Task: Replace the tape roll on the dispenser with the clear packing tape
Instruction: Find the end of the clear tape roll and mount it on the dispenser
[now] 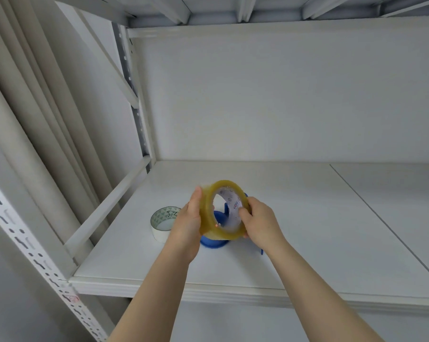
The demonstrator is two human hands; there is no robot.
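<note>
Right now both hands grip the clear packing tape [224, 211], held upright on edge just above the white shelf [294, 218]. Left hand [187, 224] cups the roll's outer left side, fingers closed against it; right hand [260, 222] pinches the right rim, fingers hooked into the core. Blue dispenser [212, 241] sits directly behind and below, mostly hidden. White patterned tape roll [163, 223] lies flat just left.
</note>
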